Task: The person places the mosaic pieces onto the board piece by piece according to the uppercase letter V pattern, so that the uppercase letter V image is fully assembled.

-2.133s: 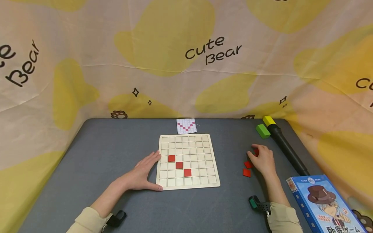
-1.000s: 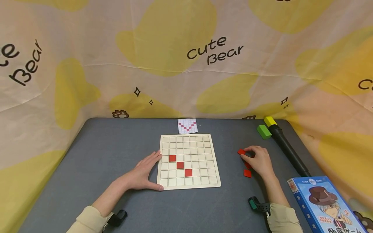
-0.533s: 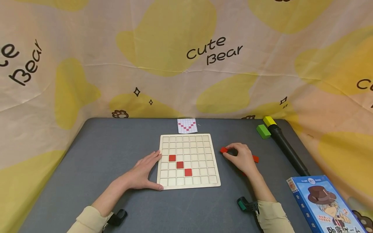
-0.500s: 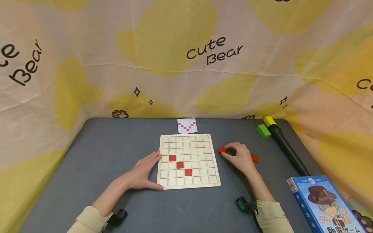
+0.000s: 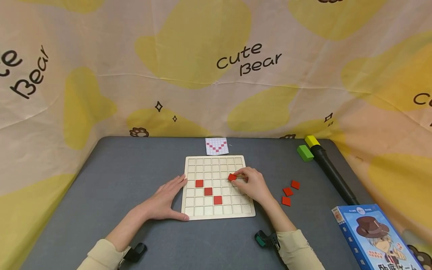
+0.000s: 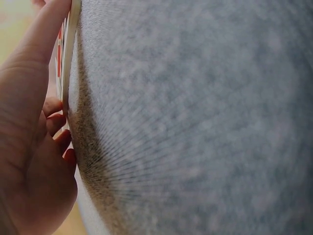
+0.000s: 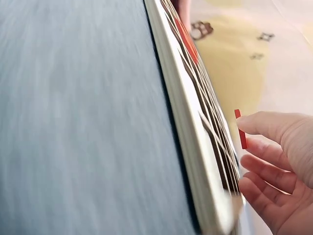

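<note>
A pale square grid board [image 5: 199, 210] lies on the table, with three red square tiles in its cells, one of them the middle tile [image 5: 208, 191]. Along its left edge my left hand [image 5: 163, 204] rests with thumb and fingers spread, touching the rim. Over the right part of the board, my right hand [image 5: 253, 185] pinches another red tile [image 5: 231, 177] between thumb and finger. The right wrist view shows that tile [image 7: 241, 129] edge-on, apart from the board's surface.
Loose red tiles [image 5: 287, 192] lie right of the board. Behind the board is a card [image 5: 217, 146] with a pink V pattern. A green block [image 5: 305, 153], a black rod [image 5: 332, 172] with a yellow end and a blue box [image 5: 381, 232] line the right side.
My right hand has picked up a red tile from the loose ones on the right and carried it left over the board. The left hand has stayed at the board's edge.
</note>
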